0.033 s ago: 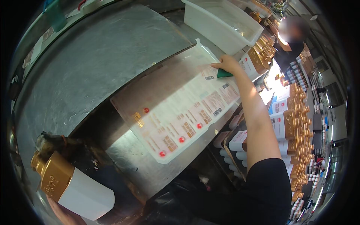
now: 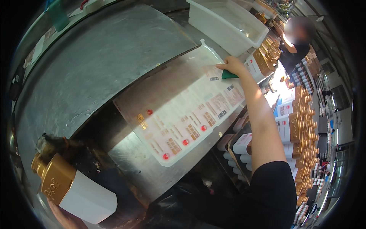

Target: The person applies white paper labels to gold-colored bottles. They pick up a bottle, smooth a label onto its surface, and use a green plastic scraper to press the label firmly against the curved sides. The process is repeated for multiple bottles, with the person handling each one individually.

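Note:
A white bottle with a gold shoulder and cap lies tilted at the lower left. My left hand is under and behind it, holding it; most of the fingers are hidden by the bottle. Across the steel table, my right hand grips a flat green scraper. The scraper rests at the far right part of a translucent sheet of printed labels. Red round marks, brown text blocks and a gold emblem show on the sheet. A shadow falls across its upper left part.
Beyond the sheet stands a white plastic tub. Rows of gold-topped white bottles crowd the right side. A steel tabletop spans the left. Next to the held bottle sits a dark bundle. A person works at the far right.
Almost nothing differs. The sheet, the tub and the right hand appear shifted very slightly to the right in the picture; both hands keep their holds.

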Motion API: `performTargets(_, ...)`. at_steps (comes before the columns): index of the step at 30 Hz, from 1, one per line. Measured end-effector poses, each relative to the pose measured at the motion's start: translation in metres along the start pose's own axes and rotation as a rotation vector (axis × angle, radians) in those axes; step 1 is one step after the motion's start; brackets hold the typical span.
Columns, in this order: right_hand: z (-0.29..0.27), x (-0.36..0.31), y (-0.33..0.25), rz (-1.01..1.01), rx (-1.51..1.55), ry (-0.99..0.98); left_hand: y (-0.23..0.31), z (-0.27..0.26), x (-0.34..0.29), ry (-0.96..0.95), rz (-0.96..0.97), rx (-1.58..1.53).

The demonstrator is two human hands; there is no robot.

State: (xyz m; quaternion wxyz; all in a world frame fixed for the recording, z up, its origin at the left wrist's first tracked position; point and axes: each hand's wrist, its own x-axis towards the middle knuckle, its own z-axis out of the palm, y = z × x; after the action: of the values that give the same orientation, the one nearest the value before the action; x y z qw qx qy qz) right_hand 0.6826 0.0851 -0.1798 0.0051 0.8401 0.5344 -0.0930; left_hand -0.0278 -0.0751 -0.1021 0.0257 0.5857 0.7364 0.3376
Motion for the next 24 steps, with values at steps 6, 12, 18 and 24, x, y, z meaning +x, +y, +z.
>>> performTargets(6,-0.001,-0.003,0.012,-0.072,0.009,0.045,0.006,0.001,0.001,-0.004,0.017,-0.036)
performTargets(12,-0.001,-0.031,-0.033,-0.003,-0.181,0.373,0.009,0.002,-0.007,0.192,-0.238,-0.524)
performTargets(18,0.001,-0.042,-0.043,0.021,-0.506,0.43,0.038,-0.003,0.008,0.143,0.144,-0.728)
performTargets(24,-0.038,-0.134,-0.126,-0.204,-0.495,0.647,0.054,0.004,-0.039,-0.165,0.791,-0.118)
